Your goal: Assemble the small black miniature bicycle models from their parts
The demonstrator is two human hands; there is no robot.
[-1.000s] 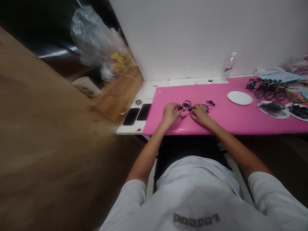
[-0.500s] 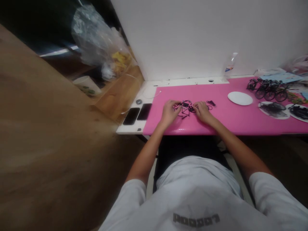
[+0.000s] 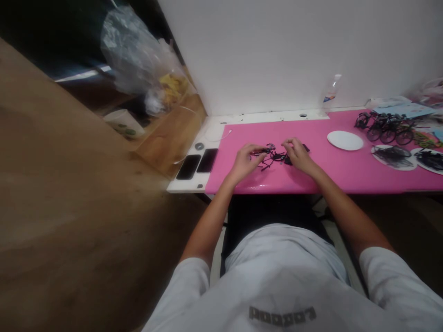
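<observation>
My left hand (image 3: pixel 245 160) has thumb and index finger closed around a small black part (image 3: pixel 267 150), which looks like a piece of a miniature bicycle. Thin black bicycle-like frame pieces (image 3: pixel 278 157) lie on the pink mat (image 3: pixel 270 181) between my hands. My right hand (image 3: pixel 297 154) hovers just right of these pieces, its thumb and fingers slightly apart, with nothing visible in them. Under and behind the right hand, another black part (image 3: pixel 306 147) is partly hidden.
Two dark phones (image 3: pixel 198 165) lie at the table's left end. On the right are a white plate (image 3: pixel 345 140), a plate of black wiry parts (image 3: pixel 393 157), another plate of black parts (image 3: pixel 431 161) and several miniature bicycles (image 3: pixel 385 128). A clear bottle (image 3: pixel 332 88) stands by the wall.
My right hand has lifted and shifted a little right, away from the black pieces, uncovering more of them. My left hand has stayed nearly in place, its fingers still on the black part.
</observation>
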